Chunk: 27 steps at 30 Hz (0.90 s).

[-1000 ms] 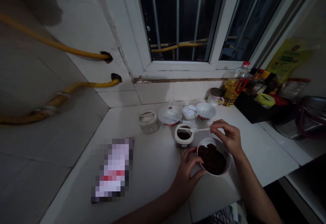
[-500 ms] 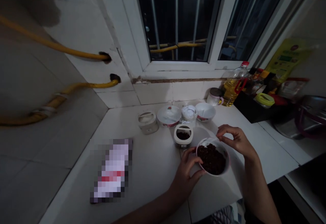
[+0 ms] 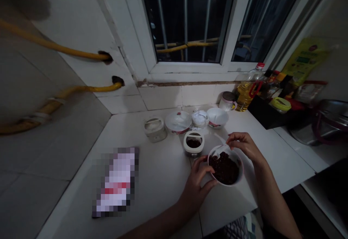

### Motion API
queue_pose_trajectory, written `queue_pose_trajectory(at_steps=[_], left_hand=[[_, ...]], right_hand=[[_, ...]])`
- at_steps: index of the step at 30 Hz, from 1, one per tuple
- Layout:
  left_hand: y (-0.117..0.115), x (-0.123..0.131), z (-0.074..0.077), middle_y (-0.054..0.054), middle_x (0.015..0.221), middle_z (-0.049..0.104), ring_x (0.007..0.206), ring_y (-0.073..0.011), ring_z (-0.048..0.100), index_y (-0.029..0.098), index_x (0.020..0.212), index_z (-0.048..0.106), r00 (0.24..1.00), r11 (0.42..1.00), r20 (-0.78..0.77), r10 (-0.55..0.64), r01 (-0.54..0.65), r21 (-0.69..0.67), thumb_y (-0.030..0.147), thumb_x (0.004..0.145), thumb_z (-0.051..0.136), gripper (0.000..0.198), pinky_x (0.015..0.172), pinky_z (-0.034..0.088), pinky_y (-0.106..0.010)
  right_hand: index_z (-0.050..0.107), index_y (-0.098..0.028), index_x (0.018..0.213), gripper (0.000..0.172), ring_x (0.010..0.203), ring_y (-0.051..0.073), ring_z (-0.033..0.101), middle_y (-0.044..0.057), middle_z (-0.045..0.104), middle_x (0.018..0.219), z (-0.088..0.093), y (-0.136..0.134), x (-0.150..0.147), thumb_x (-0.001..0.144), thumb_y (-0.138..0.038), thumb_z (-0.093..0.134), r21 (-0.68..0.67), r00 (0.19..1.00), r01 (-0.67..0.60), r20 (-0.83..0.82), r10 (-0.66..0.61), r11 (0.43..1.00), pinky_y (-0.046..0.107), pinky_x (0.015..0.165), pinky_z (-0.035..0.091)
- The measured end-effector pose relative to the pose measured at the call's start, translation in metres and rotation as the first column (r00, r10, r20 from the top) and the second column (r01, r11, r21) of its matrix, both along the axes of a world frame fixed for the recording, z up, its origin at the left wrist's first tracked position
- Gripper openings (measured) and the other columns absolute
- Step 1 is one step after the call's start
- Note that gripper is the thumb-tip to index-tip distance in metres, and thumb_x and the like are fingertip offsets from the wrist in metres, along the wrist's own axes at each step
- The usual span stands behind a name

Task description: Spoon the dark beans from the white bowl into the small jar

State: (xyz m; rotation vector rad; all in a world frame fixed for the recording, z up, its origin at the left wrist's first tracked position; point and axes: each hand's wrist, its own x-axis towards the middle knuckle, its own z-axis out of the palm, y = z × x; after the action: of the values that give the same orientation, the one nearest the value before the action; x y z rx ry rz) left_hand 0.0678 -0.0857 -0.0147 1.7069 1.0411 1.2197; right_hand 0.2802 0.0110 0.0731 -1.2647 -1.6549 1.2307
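White round bowl (image 3: 227, 183), dark lumpy filling (image 3: 224, 167), thin spoon (image 3: 220, 151)

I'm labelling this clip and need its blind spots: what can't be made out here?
Head view, dim light.
- Flat packet: pixelated, label unreadable.
- Dark food in the bowl: too dim to identify.
- Spoon: handle end hidden by the right hand.
- Metal pot: cut off by the right edge.
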Motion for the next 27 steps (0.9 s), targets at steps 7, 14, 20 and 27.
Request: queue_pose_trajectory(at_steps=[7,14,20,27], left_hand=[[0.001,0.001,0.001,-0.013,0.127,0.051,0.124,-0.0294,0.049,0.022,0.092,0.065,1.000,1.000,-0.002,0.004,-0.004,0.007,0.034,0.085,0.065,0.014,0.102,0.043,-0.042],[0.001,0.002,-0.001,-0.012,0.125,0.052,0.124,-0.0284,0.049,0.022,0.092,0.065,1.000,1.000,0.010,0.002,-0.002,0.025,0.032,0.085,0.063,0.012,0.101,0.043,-0.042],[0.000,0.001,-0.001,-0.013,0.126,0.050,0.124,-0.0297,0.048,0.021,0.092,0.065,1.000,1.000,0.015,0.002,-0.002,-0.006,0.030,0.084,0.064,0.012,0.102,0.042,-0.044],[0.001,0.000,0.000,-0.012,0.127,0.051,0.125,-0.0294,0.048,0.022,0.092,0.065,1.000,1.000,0.013,-0.002,0.002,-0.004,0.030,0.083,0.065,0.012,0.102,0.042,-0.043]], right_hand=[[0.070,-0.017,0.062,0.007,0.051,0.012,0.051,-0.003,0.060,0.049,-0.001,0.001,-0.005,0.057,-0.020,0.066,-0.074,0.995,0.005,-0.102,-0.012,0.997,0.026,0.058,0.040],[0.070,-0.018,0.064,0.006,0.052,0.012,0.053,-0.003,0.061,0.051,-0.001,-0.002,-0.011,0.061,-0.021,0.067,-0.057,0.992,-0.091,-0.097,0.085,0.994,0.026,0.059,0.043],[0.070,-0.017,0.065,0.006,0.052,0.013,0.054,-0.003,0.061,0.051,-0.003,-0.001,-0.011,0.061,-0.020,0.066,-0.087,0.991,-0.103,-0.098,0.094,0.991,0.026,0.060,0.043],[0.071,-0.018,0.064,0.009,0.053,0.014,0.054,-0.002,0.061,0.047,-0.005,0.002,-0.007,0.059,-0.020,0.064,-0.118,0.992,-0.070,-0.117,0.056,0.990,0.028,0.063,0.043]])
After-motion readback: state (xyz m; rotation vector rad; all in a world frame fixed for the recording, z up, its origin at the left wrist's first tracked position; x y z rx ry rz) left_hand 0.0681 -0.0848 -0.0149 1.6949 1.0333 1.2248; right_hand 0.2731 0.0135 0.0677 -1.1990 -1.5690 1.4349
